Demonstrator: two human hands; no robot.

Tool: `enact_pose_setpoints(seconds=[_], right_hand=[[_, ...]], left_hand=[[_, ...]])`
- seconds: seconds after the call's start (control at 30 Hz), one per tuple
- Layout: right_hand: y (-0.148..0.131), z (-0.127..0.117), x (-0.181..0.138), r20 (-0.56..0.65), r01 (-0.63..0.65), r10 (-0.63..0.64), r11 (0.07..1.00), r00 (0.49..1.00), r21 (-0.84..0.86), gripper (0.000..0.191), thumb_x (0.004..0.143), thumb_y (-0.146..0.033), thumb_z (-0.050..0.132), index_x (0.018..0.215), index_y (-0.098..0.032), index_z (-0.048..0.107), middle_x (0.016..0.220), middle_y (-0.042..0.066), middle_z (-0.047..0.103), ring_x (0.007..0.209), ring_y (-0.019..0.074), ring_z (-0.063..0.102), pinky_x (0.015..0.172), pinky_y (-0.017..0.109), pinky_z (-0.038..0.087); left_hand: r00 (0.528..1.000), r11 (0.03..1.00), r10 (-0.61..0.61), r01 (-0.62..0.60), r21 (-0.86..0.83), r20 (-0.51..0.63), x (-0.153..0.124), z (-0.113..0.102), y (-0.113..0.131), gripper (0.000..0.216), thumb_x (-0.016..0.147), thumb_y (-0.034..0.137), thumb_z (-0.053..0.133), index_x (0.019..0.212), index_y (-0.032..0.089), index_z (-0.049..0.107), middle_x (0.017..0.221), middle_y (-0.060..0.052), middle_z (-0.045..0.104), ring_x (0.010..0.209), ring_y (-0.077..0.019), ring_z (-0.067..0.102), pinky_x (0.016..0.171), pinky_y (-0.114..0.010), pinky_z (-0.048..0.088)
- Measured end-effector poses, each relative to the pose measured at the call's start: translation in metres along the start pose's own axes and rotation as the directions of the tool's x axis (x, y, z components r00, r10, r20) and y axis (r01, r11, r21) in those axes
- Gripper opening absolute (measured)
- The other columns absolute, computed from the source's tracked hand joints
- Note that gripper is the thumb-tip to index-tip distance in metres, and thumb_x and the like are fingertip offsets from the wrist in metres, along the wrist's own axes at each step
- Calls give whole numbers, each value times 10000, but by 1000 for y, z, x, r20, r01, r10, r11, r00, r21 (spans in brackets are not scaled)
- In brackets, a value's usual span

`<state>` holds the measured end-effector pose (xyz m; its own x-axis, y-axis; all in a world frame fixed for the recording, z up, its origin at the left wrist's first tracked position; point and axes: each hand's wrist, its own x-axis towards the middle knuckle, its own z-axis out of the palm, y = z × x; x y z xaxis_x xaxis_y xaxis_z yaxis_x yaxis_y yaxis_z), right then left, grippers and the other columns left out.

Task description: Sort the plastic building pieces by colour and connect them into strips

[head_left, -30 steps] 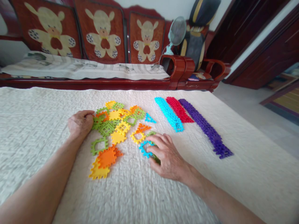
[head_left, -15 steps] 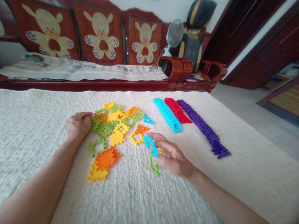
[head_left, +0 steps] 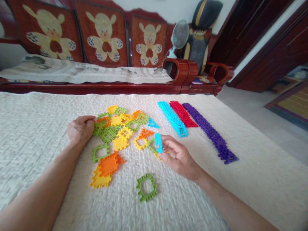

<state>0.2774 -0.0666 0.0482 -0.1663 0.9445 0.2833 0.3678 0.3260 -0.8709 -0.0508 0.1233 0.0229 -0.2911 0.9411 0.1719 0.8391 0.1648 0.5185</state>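
My right hand (head_left: 176, 155) pinches a blue square tile (head_left: 158, 142) on edge, lifted just above the cream quilt (head_left: 36, 134), near the pile's right side. A green square frame tile (head_left: 146, 187) lies alone on the quilt in front of that hand. My left hand (head_left: 80, 130) rests curled at the left edge of a loose pile of yellow, green and orange tiles (head_left: 117, 131), its fingers touching green pieces. A blue triangle tile (head_left: 152, 123) lies at the pile's right.
Three joined strips lie to the right: blue (head_left: 172, 118), red (head_left: 183, 113) and purple (head_left: 210, 131). A wooden sofa (head_left: 120, 86) with cushions runs along the quilt's far edge. A small fan (head_left: 179, 37) and a bag stand on a chair. Bare floor lies right.
My right hand lifted the blue tile off the quilt and turned it on edge. The green frame tile that hung under that hand dropped onto the quilt. The left hand stayed put.
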Motion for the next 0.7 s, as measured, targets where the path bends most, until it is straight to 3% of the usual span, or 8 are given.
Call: enact_pose_setpoints(seconds=[0.07,0.17,0.3,0.37,0.47,0.57,0.7], right_hand=[[5,-13,1,-54,21,-38,958,998,-287,104,825,-244,655,921,-222,622,1132,86,621,1104,222,616,923,359,531],[12,-26,-2,-93,-60,5,798,996,-600,74,795,-238,655,852,-224,611,992,73,617,973,229,634,893,382,530],[9,-29,-7,-145,-208,155,563,977,-800,122,840,-328,635,869,-212,613,923,82,639,857,241,636,782,368,522],[4,-31,-9,-143,-258,259,491,955,-832,188,851,-367,644,923,-195,622,915,82,666,824,237,648,735,341,496],[-5,-45,-11,-90,-277,370,492,925,-825,256,839,-402,679,976,-191,630,852,44,690,736,201,652,672,295,450],[-7,-62,-12,-58,-262,373,527,926,-808,251,824,-395,699,981,-206,645,796,7,685,704,177,646,670,276,442],[0,-69,-12,-23,-191,281,588,959,-786,289,828,-309,668,1095,-199,650,1046,74,699,971,230,670,849,329,501]], left_hand=[[1000,1000,4,-4,8,10,2,1,-2,453,823,289,427,1101,189,771,1198,-73,736,1095,-262,663,1038,-384,475],[1000,1000,27,-27,15,9,5,4,-6,450,825,290,436,1115,185,765,1221,-69,729,1129,-261,654,1055,-382,464],[1000,999,20,-20,26,-1,6,6,-8,443,830,299,437,1110,199,765,1210,-61,735,1119,-270,660,1043,-401,479],[1000,999,14,-14,29,-5,6,5,-8,443,831,306,432,1104,205,766,1206,-62,736,1110,-277,664,1033,-411,488],[1000,999,23,-23,27,-10,7,5,-9,446,829,307,427,1097,202,768,1205,-64,736,1110,-279,664,1043,-415,484],[999,999,40,-40,27,-6,8,6,-11,453,830,301,419,1096,194,769,1205,-72,735,1124,-282,661,1066,-421,468],[1000,999,23,-23,27,1,8,5,-9,450,818,297,429,1095,198,770,1201,-65,737,1129,-281,657,1075,-428,463]])
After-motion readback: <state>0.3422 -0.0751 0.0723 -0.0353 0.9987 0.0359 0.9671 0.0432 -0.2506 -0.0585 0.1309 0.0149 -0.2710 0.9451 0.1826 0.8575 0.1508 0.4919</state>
